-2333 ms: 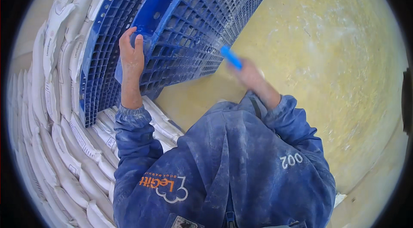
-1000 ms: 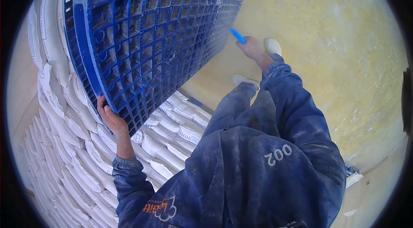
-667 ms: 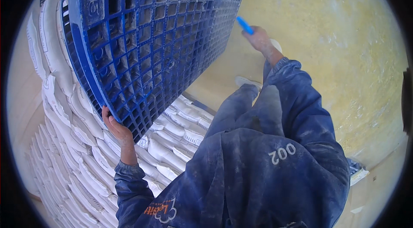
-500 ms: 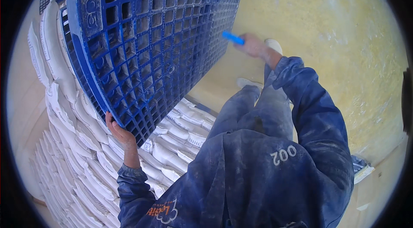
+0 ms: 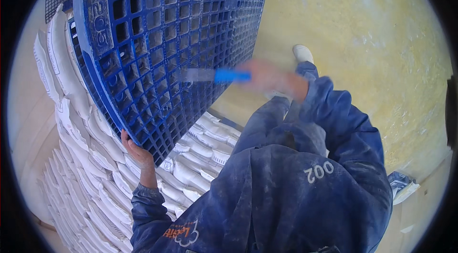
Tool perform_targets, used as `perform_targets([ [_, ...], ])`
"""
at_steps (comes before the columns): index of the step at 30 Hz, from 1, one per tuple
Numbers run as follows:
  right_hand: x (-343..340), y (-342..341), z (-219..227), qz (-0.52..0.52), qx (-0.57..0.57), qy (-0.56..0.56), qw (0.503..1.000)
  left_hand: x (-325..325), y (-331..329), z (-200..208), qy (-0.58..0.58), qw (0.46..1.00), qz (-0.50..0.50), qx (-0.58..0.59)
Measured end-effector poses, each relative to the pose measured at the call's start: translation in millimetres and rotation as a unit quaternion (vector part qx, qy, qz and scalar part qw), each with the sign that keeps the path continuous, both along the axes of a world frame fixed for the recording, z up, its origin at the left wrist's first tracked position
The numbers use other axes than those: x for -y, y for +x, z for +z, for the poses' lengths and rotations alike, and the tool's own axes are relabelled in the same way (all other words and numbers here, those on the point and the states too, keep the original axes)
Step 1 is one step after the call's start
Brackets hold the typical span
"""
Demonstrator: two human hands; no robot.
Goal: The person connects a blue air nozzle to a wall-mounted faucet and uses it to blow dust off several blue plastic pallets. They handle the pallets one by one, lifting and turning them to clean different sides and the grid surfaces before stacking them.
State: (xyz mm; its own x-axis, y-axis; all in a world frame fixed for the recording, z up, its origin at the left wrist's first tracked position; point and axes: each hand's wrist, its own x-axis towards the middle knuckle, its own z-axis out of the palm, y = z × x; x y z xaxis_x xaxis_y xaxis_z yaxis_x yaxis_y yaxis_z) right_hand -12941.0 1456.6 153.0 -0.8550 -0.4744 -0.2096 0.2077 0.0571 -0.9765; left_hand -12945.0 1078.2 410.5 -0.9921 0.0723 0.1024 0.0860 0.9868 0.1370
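A blue plastic grid pallet (image 5: 102, 69) stands tilted up on the left and fills much of the upper left. My left hand (image 5: 139, 153) grips its near lower corner, fingers bent around the edge. In my right hand (image 5: 269, 77), blurred by motion, is a blue-handled tool (image 5: 232, 76). Its pale, flat blade-like end is smeared and lies over the pallet's grid; I cannot tell whether it touches. Dried grime and pale dust coat parts of the grid.
Stacked white sacks (image 5: 183, 169) lie below and left of the pallet. More dark grid (image 5: 58, 2) shows at the far left. Yellowish, worn floor (image 5: 362, 38) spreads to the right. By the right wall sits a small dark and white object (image 5: 402, 185).
My right hand has swung left with the blue-handled tool, from over the floor to in front of the pallet. The pallet has shifted slightly; my left hand keeps its grip at the corner.
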Motion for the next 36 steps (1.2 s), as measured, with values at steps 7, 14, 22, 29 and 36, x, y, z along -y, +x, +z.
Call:
perform_targets([
  [7, -55, -39, 38, -0.266, 0.152, 0.004, 0.952, -4, 0, 4, -0.017, 1.0, -0.009, -0.001],
  [14, -53, -38, 93, -0.142, 0.031, -0.016, 0.989, -3, 1, 6, -0.032, 0.999, -0.008, -0.005],
  [22, -30, -12, 112, 0.038, -0.047, 0.002, 0.998, 0, 4, 4, -0.017, 1.0, -0.008, -0.012],
  [29, -28, -18, -77, -0.096, 0.183, 0.242, 0.948, -4, -4, 2, -0.001, 1.0, -0.003, 0.006],
  [36, -19, -30, -148, -0.115, 0.258, 0.219, 0.934, 5, -1, 1, 0.021, 0.998, 0.05, 0.028],
])
